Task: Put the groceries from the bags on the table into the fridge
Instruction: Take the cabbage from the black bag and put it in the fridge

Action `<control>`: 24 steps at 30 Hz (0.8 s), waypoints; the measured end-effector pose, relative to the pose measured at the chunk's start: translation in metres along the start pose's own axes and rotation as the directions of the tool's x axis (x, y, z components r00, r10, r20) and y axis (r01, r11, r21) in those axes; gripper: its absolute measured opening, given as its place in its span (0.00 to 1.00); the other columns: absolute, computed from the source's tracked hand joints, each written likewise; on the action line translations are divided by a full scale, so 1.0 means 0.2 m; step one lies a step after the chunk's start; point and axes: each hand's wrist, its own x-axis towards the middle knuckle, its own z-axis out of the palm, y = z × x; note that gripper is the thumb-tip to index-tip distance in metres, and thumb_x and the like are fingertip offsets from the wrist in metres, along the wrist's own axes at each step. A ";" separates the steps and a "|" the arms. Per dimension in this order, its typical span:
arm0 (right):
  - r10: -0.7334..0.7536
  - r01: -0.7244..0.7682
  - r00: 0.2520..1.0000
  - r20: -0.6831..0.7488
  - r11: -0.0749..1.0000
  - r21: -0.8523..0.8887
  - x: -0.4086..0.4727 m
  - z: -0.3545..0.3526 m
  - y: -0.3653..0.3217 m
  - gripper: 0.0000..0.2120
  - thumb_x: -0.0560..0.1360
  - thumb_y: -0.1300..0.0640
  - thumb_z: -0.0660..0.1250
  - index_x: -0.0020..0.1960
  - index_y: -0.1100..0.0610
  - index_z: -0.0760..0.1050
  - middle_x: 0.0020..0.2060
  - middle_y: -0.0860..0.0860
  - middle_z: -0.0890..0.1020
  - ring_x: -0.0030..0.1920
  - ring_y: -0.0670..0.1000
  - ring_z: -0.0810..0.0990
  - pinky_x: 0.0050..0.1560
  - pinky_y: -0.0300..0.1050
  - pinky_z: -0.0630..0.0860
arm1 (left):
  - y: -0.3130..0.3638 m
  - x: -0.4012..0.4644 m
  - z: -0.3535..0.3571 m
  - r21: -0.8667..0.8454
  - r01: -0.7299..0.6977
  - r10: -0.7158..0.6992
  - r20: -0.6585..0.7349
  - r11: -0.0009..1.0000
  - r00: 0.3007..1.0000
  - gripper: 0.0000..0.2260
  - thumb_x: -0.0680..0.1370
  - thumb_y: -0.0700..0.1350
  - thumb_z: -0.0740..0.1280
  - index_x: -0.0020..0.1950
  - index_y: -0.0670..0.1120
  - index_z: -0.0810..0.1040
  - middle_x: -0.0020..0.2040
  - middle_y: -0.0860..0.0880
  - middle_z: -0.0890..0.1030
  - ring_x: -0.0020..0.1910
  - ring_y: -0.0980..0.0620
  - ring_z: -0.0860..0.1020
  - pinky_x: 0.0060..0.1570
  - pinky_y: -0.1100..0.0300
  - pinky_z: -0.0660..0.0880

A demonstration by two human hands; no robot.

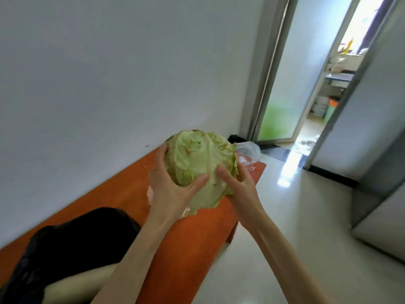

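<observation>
cabbage: pale green head (201, 163), held up in the air over the orange table (122, 194), clear of its surface
left hand: (168, 189) curled round the cabbage's left and lower side; thumb lies across the front, fingertips wrap over the far upper-left edge
right hand: (238, 183) curled round the lower right side; thumb presses the front just beside the left thumb, the other fingers are hidden behind the head
grip: both hands clamped on it, loose outer leaf hangs below the palms
bags: dark bag (72, 244) on the table, below and left of the left wrist; clear plastic bag (248, 151) beyond the fingertips, near the table's far end
fridge: grey cabinet-like body (381, 207) well to the right of the right hand is probably it, can't confirm; no open door seen
progress: one item out of the bags and in hand, not yet stored. Bag contents not visible, so what's left can't be counted. Judged: early-to-mid, carry-to-fridge step pending
risk: loose leaf may shed during carry
text/brands: none readable on cabbage, bags or table
</observation>
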 end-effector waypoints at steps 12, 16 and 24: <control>-0.324 0.287 0.849 -0.418 0.946 -0.151 -0.61 -1.26 -0.78 0.34 0.63 0.50 0.76 0.66 0.52 0.69 0.60 0.52 0.79 0.59 0.52 0.79 0.54 0.49 0.79 | 0.79 -0.32 1.28 -0.358 -0.233 0.374 0.397 0.904 0.838 0.45 0.59 0.61 0.75 0.70 0.64 0.55 0.64 0.57 0.63 0.65 0.54 0.65 0.65 0.48 0.70; -0.370 0.310 0.789 -0.491 0.929 -0.202 -0.80 -1.73 -1.00 0.32 0.63 0.53 0.77 0.64 0.51 0.71 0.58 0.51 0.80 0.58 0.52 0.80 0.54 0.49 0.78 | 1.00 -0.48 1.76 -0.484 -0.208 0.446 0.451 0.850 0.773 0.46 0.57 0.63 0.75 0.70 0.64 0.56 0.69 0.52 0.64 0.68 0.51 0.66 0.63 0.46 0.71; -0.456 0.362 0.691 -0.560 0.890 -0.278 -1.01 -2.50 -1.39 0.35 0.62 0.53 0.74 0.67 0.55 0.68 0.60 0.54 0.79 0.58 0.52 0.80 0.49 0.44 0.80 | 1.45 -0.72 2.57 -0.589 -0.220 0.555 0.476 0.777 0.682 0.47 0.57 0.62 0.74 0.72 0.59 0.56 0.69 0.53 0.64 0.68 0.53 0.65 0.64 0.47 0.71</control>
